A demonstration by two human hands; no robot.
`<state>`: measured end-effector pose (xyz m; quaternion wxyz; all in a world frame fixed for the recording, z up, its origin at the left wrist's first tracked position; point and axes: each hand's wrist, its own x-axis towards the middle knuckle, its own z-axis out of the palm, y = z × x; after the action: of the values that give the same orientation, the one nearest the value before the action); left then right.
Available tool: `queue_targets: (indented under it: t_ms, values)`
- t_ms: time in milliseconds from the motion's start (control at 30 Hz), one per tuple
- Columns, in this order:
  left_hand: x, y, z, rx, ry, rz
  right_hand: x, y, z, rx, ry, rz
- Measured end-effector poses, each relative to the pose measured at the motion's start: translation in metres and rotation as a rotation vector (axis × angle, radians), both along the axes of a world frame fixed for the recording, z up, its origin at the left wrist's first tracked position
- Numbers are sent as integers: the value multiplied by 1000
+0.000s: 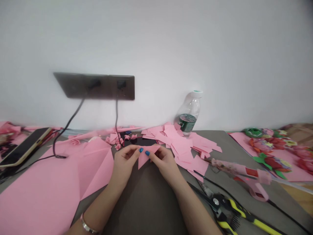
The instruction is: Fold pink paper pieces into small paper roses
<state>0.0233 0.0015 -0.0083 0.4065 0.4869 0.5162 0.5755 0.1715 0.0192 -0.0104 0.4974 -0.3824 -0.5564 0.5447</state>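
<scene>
Between my hands is a small piece of pink paper (143,159), folded so that one pointed end hangs downward. My left hand (126,160) pinches it from the left, thumb pressed near the top fold. From the other side my right hand (164,160) grips the paper with thumb and fingers, the two thumbs almost meeting. Both thumbnails are painted blue. Just behind the hands lie a pile of loose pink paper pieces (179,145) and several small folded pink flowers (117,140).
Large pink sheets (44,182) and a phone (25,147) lie left. A water bottle (189,114) leans by the wall. At right are a pink glue gun (242,171), yellow-black pliers (220,204) and colourful paper flowers (271,147). Cords hang from the wall socket (105,87).
</scene>
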Motion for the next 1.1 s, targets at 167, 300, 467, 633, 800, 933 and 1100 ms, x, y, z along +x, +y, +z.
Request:
queue_targets:
  t_ms: [167,300,467,633,800,933,1100]
  values:
    - [0,-1,1,-7,-5,5,0,0,0,-8,8,-10]
    - [0,0,0,-12,-13,-3,0,0,3,-20,-5,-13]
    - [1,-1,2,-2,-2,-11,0,-1,4,-4,-18,-5]
    - [4,-4,9,70,121,-25,1,-3,5,44,-88,21]
    - [5,-6,12,87,161,-41,1,-3,5,40,-76,38]
    - [5,-6,13,67,146,-35,0,-2,5,35,-56,38]
    - [5,-6,14,74,130,-35,0,-2,4,28,-36,37]
